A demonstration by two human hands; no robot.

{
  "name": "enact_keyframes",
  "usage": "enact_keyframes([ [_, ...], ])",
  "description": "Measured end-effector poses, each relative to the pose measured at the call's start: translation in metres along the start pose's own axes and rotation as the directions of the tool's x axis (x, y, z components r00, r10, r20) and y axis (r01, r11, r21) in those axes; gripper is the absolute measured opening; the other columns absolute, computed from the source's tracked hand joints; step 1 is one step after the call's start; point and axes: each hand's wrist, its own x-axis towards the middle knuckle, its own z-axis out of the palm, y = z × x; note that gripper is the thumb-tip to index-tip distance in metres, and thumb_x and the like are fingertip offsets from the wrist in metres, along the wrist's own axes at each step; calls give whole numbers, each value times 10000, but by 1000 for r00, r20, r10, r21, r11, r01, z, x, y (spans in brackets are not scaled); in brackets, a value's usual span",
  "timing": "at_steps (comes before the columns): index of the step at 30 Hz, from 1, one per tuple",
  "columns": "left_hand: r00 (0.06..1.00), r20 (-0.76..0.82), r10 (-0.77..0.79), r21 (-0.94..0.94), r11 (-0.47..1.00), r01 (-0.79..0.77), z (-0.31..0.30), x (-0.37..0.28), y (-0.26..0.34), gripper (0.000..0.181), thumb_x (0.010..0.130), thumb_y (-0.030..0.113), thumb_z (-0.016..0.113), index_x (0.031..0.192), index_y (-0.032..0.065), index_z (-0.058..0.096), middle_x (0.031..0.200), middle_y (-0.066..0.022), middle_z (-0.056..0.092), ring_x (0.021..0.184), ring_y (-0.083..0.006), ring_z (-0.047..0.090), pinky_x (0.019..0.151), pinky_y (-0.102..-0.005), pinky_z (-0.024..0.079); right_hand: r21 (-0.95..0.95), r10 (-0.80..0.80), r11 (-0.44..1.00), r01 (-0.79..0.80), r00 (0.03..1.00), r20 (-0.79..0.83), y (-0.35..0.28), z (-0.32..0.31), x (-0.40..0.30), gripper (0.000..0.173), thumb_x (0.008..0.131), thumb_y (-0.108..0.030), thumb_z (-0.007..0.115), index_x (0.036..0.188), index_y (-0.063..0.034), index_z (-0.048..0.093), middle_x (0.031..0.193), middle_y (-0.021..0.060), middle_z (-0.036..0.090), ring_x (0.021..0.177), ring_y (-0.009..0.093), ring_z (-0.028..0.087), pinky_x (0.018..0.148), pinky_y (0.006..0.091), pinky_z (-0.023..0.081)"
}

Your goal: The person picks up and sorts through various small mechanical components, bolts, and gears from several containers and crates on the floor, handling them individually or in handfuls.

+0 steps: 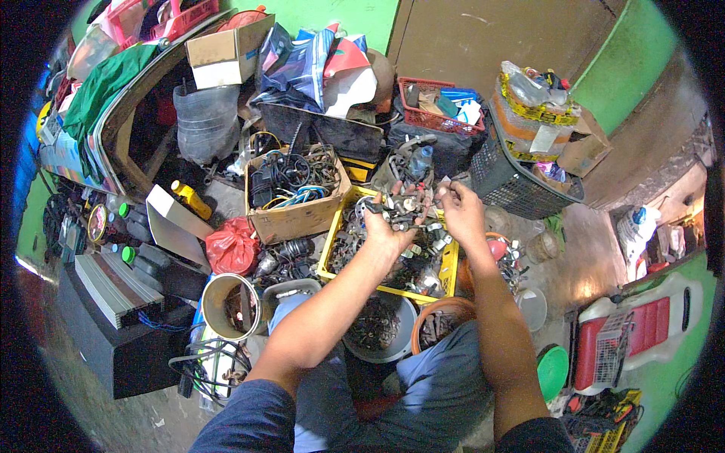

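My left hand (391, 223) is turned palm up over a yellow plastic crate (325, 257), holding a heap of small metal and plastic parts (405, 208). To its right, my right hand (461, 206) pinches a small pale piece (444, 189) between thumb and fingers; what it is cannot be made out. Many similar small parts fill the crate beneath both hands. Close to my knees are a grey basin (405, 340) with dark small hardware and an orange-rimmed bucket (418, 334) with metal pieces in it.
A cardboard box (300, 218) of cables stands behind left, beside a red plastic bag (232, 246). A cream bucket (207, 306) is by my left forearm. Behind right are a dark perforated basket (510, 187) and a red basket (416, 116). A green lid (552, 372) lies right of my right arm.
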Motion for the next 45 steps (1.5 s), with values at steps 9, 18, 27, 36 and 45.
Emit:
enact_keyframes([
  [9,999,42,-10,62,998,7,-9,4,6,493,1006,494,292,1196,119,550,1151,-141,622,1082,-326,592,972,-567,449,15,-493,870,492,870,31,-19,0,-17,310,826,-33,629,1132,-49,674,1201,164,600,1156,342,570,1014,425,437],
  [18,1000,-18,-13,136,991,15,-1,0,3,517,1003,502,274,1158,141,611,1165,-113,655,1043,-267,596,805,-413,452,0,-515,855,518,850,109,-6,4,-17,289,799,-99,718,1083,-50,707,1156,144,637,1102,330,598,962,411,460],
  [27,999,10,-34,120,992,32,-5,-2,8,487,997,468,276,1155,132,592,1158,-121,635,1036,-306,594,823,-497,471,31,-477,879,476,879,13,-8,-6,-13,241,802,-100,732,1031,-31,698,1016,146,690,995,321,648,886,386,486],
  [36,1000,-17,-8,38,999,9,4,-9,8,474,991,453,309,1145,103,588,1126,-128,622,1088,-337,573,960,-556,467,48,-470,876,480,871,-146,-20,-11,-16,218,768,-52,754,954,1,654,882,115,681,835,223,662,773,332,505],
  [45,999,-27,20,45,999,-19,14,-20,9,410,946,382,389,1058,64,622,1042,-124,637,1041,-335,602,953,-565,482,51,-485,865,500,856,-179,-25,-12,-18,196,751,-77,763,919,-9,685,828,127,645,761,260,639,701,355,485],
])
